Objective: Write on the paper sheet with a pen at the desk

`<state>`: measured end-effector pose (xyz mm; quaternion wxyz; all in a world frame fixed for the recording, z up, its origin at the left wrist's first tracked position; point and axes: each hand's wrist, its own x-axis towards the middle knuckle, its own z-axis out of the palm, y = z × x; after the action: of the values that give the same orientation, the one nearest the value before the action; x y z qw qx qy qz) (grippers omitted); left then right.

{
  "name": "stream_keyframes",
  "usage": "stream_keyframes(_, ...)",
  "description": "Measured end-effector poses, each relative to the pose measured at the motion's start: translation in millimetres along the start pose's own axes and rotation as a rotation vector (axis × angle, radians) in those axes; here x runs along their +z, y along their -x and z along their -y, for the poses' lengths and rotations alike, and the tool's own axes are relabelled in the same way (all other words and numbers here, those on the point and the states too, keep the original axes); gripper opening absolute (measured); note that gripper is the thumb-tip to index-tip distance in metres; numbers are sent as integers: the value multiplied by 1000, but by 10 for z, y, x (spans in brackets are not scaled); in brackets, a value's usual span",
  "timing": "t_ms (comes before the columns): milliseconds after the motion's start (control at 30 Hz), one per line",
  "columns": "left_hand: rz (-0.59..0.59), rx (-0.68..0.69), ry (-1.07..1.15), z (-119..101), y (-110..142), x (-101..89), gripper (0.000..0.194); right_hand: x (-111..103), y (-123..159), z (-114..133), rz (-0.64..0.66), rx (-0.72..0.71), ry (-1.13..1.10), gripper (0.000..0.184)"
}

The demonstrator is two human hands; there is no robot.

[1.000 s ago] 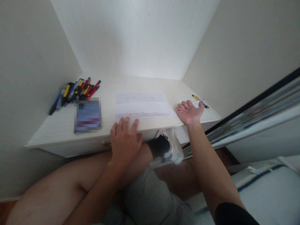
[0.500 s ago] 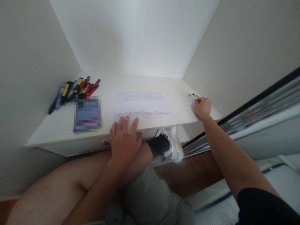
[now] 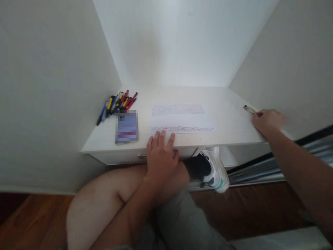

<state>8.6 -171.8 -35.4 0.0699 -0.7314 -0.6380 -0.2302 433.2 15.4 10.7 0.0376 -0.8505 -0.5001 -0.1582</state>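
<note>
My left hand point(image 3: 161, 156) lies at the front edge of the white desk, fingers spread. Its fingertips rest at the lower edge of a white sheet of paper point(image 3: 179, 119), which has small dense markings along its top and bottom. Over at the right end of the desk, my right hand point(image 3: 267, 121) has its fingers closed around the near end of a few pens point(image 3: 250, 110). The pens point up and left, close together; their exact number is too blurred to tell.
A pile of pens point(image 3: 118, 104) in black, red, yellow and blue lies at the desk's left end. Just in front of it sits a phone point(image 3: 127, 127) with a blurred-out screen. Walls enclose the desk point(image 3: 226, 132) on three sides. My shoe point(image 3: 217, 173) is below its front edge.
The view has swung left, so the desk appears further right. The pens at my right hand now lie closer together. My left hand has stayed by the paper.
</note>
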Motion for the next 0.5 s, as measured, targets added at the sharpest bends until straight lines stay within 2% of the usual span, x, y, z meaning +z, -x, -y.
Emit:
stream_keyframes(300,-28,-26,36,-6,0,11,60,19,-25,-7,27,-11,65,56)
stream_keyframes(500,-31,33,73,69,11,47,58,132,-59,-68,-60,-57,26,64)
